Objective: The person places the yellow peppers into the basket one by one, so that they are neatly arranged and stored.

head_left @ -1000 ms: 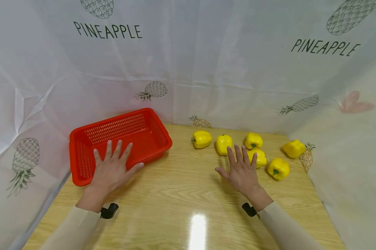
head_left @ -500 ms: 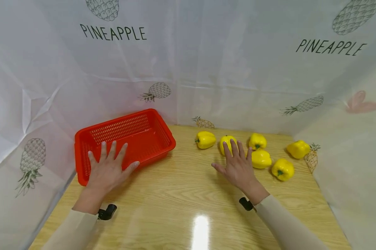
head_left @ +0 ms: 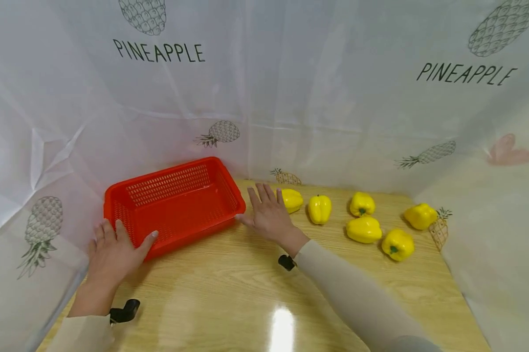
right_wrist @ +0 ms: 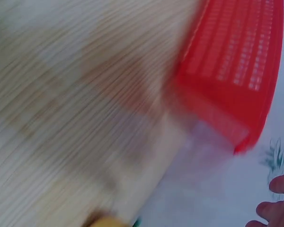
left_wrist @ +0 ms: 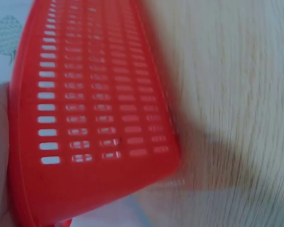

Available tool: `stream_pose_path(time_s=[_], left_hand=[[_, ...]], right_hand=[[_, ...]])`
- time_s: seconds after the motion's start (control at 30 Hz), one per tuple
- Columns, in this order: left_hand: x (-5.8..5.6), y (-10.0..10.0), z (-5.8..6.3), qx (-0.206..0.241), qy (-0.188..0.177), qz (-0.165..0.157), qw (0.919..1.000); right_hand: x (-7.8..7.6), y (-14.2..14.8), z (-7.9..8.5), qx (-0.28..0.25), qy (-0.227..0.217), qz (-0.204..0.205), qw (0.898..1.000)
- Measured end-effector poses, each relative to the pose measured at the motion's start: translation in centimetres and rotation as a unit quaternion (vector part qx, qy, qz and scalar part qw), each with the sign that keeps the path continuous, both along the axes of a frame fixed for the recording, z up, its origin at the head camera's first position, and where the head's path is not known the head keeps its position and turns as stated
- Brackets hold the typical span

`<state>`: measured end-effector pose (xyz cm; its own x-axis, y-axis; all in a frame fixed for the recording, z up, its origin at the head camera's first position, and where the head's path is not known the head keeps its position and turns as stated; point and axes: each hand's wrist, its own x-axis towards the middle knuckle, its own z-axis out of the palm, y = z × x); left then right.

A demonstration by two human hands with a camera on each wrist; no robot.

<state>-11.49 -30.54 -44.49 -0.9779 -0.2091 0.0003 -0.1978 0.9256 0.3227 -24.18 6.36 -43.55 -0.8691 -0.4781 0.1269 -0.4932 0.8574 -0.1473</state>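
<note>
A red plastic basket with slotted sides stands at the back left of the table. My left hand is at its near left corner, fingers extended and thumb spread; in the left wrist view the hand's edge lies along the basket's rim. Toward the basket's right end, my right hand reaches with straight fingers, its thumb close to the corner; whether it touches cannot be told. The right hand partly covers a yellow bell pepper. In the right wrist view, the basket is blurred and several fingertips show at the edge.
More yellow bell peppers lie to the right: one pepper stands alone, and several others cluster around a pepper farther right. A white curtain printed with pineapples encloses the wooden table at the back and sides.
My right hand has moved left from the peppers to the basket's right end. The left hand has shifted left and nearer, from over the basket's front to its corner. The basket looks unmoved.
</note>
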Motion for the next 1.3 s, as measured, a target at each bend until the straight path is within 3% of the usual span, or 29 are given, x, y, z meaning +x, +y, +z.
stream_pose_path(time_s=[0.2, 0.47, 0.87, 1.07, 1.3], left_hand=[[-0.2, 0.6, -0.6, 0.0, -0.018, -0.05, 0.9986], [-0.4, 3.6, -0.5, -0.001, -0.01, -0.105, 0.9945], [-1.6, 7.6, 0.1, -0.019, -0.01, -0.165, 0.986], [-1.6, 7.5, 0.4, -0.024, -0.016, -0.201, 0.9792], [-1.6, 7.1, 0.2, -0.018, -0.021, -0.21, 0.9772]], right_hand=[[0.1, -2.3, -0.3, 0.006, -0.046, 0.011, 0.999], [2.8, 1.7, -1.3, -0.013, -0.078, -0.006, 0.997], [7.4, 7.5, -1.8, -0.055, -0.035, -0.046, 0.997], [8.7, 8.6, -2.0, -0.058, -0.02, -0.062, 0.996], [10.0, 9.1, -2.2, -0.042, -0.014, -0.074, 0.996]])
